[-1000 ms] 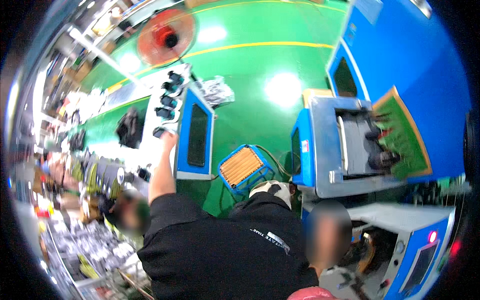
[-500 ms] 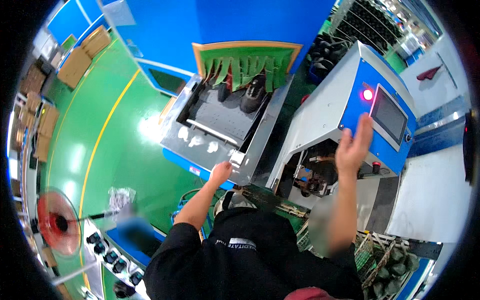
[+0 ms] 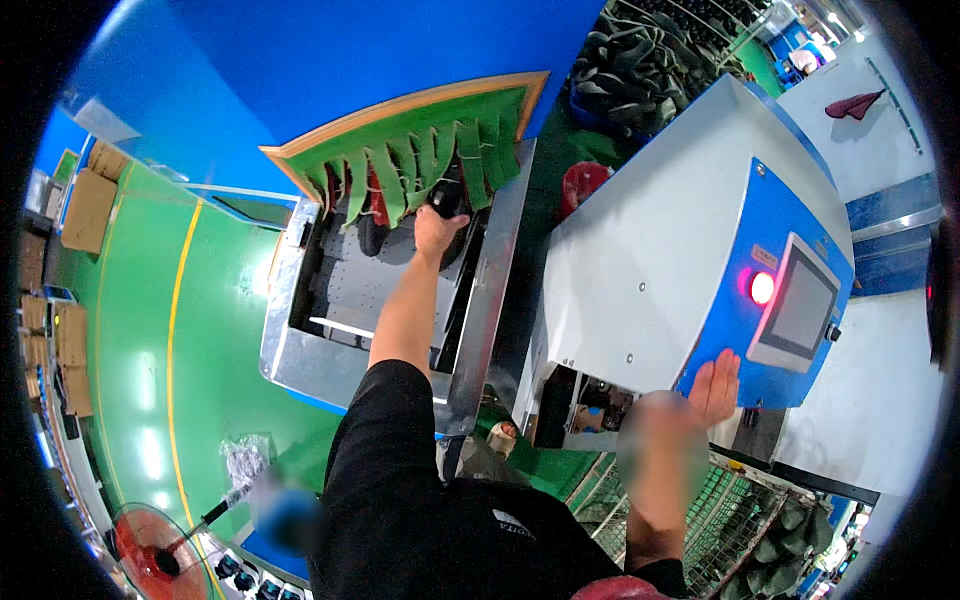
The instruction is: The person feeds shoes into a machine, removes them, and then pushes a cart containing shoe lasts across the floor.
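Observation:
My left hand (image 3: 438,232) is stretched forward and closed around the end of a dark shoe (image 3: 447,195) at the mouth of a blue oven-like cabinet. Part of that shoe is hidden by my fingers and by green fabric strips (image 3: 400,180). Beside it on the dotted grey conveyor plate (image 3: 350,280) stands another dark shoe (image 3: 372,232) with some red on it, half behind the strips. My right hand (image 3: 714,388) has its fingers stretched out, against the lower blue front of a white and blue machine (image 3: 650,250), below its lit round red button (image 3: 762,288).
A screen (image 3: 800,305) sits on the machine front. A red standing fan (image 3: 160,550) is at the lower left. Wire baskets (image 3: 720,500) with dark pieces stand near my right forearm. Dark shoe parts (image 3: 640,60) are piled behind the machine.
My left hand has moved forward from the conveyor's near edge and taken hold of the dark shoe. My right hand has dropped lower on the machine front. The view has shifted.

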Tool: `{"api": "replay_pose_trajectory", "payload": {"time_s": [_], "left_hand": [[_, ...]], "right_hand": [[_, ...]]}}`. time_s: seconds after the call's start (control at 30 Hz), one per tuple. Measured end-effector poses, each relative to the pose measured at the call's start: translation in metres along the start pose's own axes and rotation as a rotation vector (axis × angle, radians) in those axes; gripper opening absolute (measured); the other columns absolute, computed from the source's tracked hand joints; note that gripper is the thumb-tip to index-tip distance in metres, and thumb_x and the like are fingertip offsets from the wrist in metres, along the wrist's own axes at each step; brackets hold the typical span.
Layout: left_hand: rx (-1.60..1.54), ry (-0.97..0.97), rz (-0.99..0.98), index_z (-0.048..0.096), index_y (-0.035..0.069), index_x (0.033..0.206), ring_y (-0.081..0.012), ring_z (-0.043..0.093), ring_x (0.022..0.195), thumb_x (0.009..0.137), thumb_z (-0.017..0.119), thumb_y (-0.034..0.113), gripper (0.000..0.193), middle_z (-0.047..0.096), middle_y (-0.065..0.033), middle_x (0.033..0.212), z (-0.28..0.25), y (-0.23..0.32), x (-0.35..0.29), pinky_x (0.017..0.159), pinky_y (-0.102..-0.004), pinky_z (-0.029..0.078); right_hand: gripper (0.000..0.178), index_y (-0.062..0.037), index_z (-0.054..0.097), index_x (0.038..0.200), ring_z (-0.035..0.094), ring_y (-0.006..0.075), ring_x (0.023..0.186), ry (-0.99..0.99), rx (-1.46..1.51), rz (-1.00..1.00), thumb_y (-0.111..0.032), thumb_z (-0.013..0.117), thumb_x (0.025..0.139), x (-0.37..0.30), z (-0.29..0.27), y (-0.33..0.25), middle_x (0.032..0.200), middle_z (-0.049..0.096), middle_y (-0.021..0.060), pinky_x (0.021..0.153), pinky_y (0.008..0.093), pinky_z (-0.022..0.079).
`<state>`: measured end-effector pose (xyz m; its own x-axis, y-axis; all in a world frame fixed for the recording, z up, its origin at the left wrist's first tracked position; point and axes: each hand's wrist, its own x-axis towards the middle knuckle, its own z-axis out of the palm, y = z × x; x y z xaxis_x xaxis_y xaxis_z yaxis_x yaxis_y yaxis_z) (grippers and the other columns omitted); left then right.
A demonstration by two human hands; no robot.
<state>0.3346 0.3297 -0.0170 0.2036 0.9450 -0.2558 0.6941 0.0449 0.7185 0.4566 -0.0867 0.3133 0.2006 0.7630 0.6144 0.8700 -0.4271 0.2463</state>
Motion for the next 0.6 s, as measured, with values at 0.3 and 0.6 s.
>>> {"api": "replay_pose_trajectory", "payload": {"time_s": [0.3,0.6], "left_hand": [[0.072,0.029,0.009,0.047,-0.003,0.126,-0.0402,0.055,0.121,0.058,0.092,0.029,0.088,0.058,-0.0217,0.129,0.009,-0.002,0.000,0.100,-0.0450,0.048],[-0.013,-0.383,0.077,0.055,0.003,0.125,-0.0285,0.062,0.113,0.050,0.090,0.014,0.084,0.066,-0.0150,0.118,-0.147,-0.091,-0.086,0.101,-0.0373,0.045]], "right_hand": [[0.054,0.0008,0.047,0.135,0.051,0.0419,0.126,0.296,0.006,-0.022,-0.040,0.031,0.104,-0.003,0.039,0.009,0.136,0.053,0.0279,0.105,0.0532,0.040],[0.053,0.0022,0.056,0.126,0.060,0.0374,0.118,0.472,-0.001,-0.059,-0.038,0.027,0.106,0.016,0.042,0.003,0.125,0.063,0.0233,0.100,0.0457,0.042]]}}
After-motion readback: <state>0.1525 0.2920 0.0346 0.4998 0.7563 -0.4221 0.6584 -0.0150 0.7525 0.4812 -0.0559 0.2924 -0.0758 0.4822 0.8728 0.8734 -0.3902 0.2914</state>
